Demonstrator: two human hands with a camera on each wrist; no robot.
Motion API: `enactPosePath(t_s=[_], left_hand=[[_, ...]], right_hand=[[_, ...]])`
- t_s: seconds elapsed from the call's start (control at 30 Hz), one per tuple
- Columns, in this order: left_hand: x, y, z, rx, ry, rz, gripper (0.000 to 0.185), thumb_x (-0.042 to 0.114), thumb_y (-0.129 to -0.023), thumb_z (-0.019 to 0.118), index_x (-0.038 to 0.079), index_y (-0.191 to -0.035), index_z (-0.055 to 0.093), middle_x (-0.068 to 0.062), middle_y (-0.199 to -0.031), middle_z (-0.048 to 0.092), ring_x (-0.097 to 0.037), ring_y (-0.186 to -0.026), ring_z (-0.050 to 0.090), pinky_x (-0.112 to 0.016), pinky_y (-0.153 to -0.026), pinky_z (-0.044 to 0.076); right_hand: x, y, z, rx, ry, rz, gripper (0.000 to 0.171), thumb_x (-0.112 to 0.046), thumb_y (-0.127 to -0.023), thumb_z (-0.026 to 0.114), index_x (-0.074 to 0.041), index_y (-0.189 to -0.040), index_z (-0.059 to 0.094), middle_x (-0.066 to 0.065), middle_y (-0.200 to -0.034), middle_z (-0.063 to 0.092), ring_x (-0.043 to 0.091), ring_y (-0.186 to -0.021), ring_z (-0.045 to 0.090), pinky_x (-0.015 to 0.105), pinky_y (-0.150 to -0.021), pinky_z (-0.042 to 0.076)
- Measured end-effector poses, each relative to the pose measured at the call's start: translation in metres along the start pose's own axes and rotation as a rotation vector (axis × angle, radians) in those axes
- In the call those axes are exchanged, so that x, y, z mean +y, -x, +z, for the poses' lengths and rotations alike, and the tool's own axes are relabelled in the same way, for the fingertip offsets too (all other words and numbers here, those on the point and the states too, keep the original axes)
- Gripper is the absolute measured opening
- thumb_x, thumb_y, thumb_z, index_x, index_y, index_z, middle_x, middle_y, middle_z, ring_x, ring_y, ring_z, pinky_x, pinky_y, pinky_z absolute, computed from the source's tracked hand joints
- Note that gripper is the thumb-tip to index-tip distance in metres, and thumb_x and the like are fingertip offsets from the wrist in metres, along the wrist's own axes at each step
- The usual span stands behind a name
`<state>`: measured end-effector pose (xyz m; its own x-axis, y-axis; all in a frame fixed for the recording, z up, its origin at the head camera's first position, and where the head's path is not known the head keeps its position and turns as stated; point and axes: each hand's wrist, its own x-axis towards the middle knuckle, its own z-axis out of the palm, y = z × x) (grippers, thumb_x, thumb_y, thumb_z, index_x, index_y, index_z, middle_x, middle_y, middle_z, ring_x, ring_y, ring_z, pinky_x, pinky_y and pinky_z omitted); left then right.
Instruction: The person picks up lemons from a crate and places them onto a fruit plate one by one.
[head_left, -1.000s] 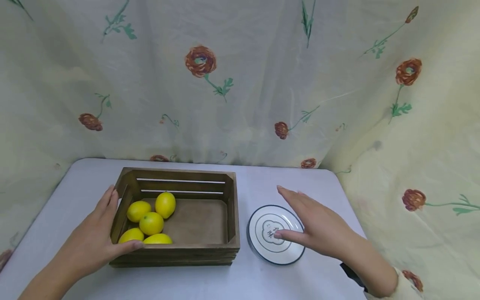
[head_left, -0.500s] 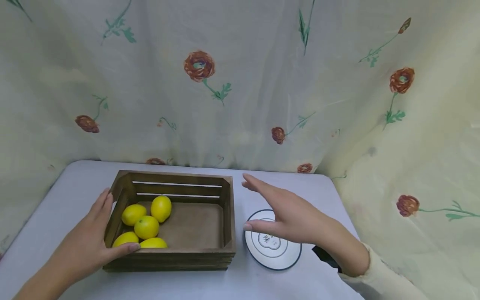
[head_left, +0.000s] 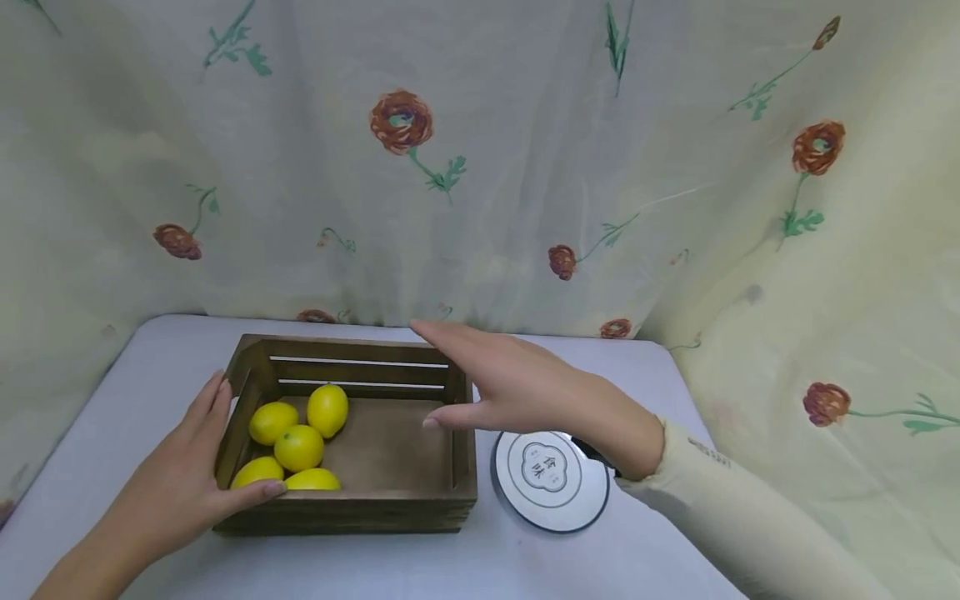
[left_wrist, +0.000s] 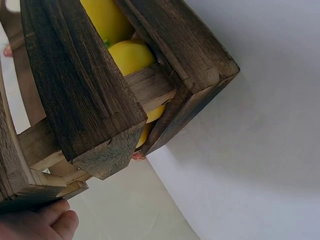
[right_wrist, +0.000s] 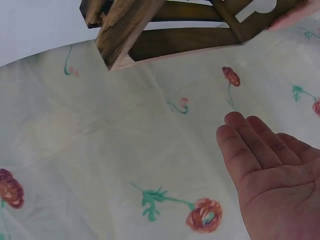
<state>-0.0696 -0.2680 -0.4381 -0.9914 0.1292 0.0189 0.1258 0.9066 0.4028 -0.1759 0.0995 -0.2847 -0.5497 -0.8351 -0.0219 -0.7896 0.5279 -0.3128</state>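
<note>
The slatted wooden crate (head_left: 352,513) stood upright on the left part of the white worktop (head_left: 645,375), one long side toward the person. Five yellow lemons (head_left: 299,448) sat grouped in its left half: two farther back, one in the middle, and two close behind the front wall, which hid their lower parts. The left hand (head_left: 176,467) was at the crate's front left corner, fingers straight along the left side and thumb laid over the front rim; its grip was spread wide, touching the wood without curling round it. The right hand (head_left: 502,379) overlapped the crate's right end in the head view, fingers extended together and thumb well apart below them. That grip gaped and had hold of nothing; the right wrist view showed it apart from the crate. Near the crate's right side, not touching it, lay a round white plate (head_left: 551,483) with a dark edge and dark characters, partly covered by the right wrist. A cream sleeve (head_left: 720,508) clothed that forearm. Behind hung a flowered curtain (head_left: 487,183).
</note>
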Motion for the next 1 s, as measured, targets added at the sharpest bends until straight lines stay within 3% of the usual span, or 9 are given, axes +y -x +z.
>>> enactPosePath(t_s=[0.17,0.47,0.7,1.0], left_hand=[[0.000,0.000,0.001,-0.001,-0.001,-0.005,0.133,0.068,-0.084,0.076,-0.011,-0.162,0.002,-0.027,-0.171,-0.008,-0.062,-0.141,0.032,-0.076,-0.106,0.036],[0.000,0.000,0.000,0.014,0.004,-0.006,0.134,0.068,-0.083,0.077,-0.011,-0.162,0.003,-0.027,-0.172,-0.007,-0.062,-0.141,0.033,-0.075,-0.105,0.038],[0.004,0.001,0.003,0.010,0.030,-0.016,0.134,0.070,-0.082,0.077,-0.010,-0.163,0.006,-0.026,-0.172,-0.004,-0.061,-0.141,0.034,-0.075,-0.104,0.039],[0.001,-0.001,-0.005,0.045,0.026,-0.002,0.136,0.071,-0.080,0.078,-0.010,-0.163,0.006,-0.027,-0.172,-0.002,-0.059,-0.142,0.034,-0.073,-0.107,0.038]], right_hand=[[-0.003,-0.027,0.005,-0.040,0.042,-0.043,0.093,-0.047,-0.095,0.077,-0.008,-0.165,0.030,0.008,-0.166,0.038,0.022,-0.151,0.038,0.037,-0.122,0.032],[-0.014,-0.078,0.020,-0.147,0.140,-0.038,0.092,-0.047,-0.095,0.076,-0.007,-0.165,0.030,0.008,-0.165,0.039,0.023,-0.150,0.040,0.036,-0.121,0.034],[-0.021,-0.112,0.052,-0.226,0.169,-0.038,0.091,-0.048,-0.094,0.077,-0.009,-0.164,0.034,0.004,-0.165,0.041,0.017,-0.147,0.044,0.032,-0.117,0.039],[-0.034,-0.151,0.085,-0.297,0.189,-0.050,0.080,-0.048,-0.093,0.078,-0.013,-0.158,0.047,0.001,-0.157,0.051,0.015,-0.138,0.053,0.032,-0.111,0.046]])
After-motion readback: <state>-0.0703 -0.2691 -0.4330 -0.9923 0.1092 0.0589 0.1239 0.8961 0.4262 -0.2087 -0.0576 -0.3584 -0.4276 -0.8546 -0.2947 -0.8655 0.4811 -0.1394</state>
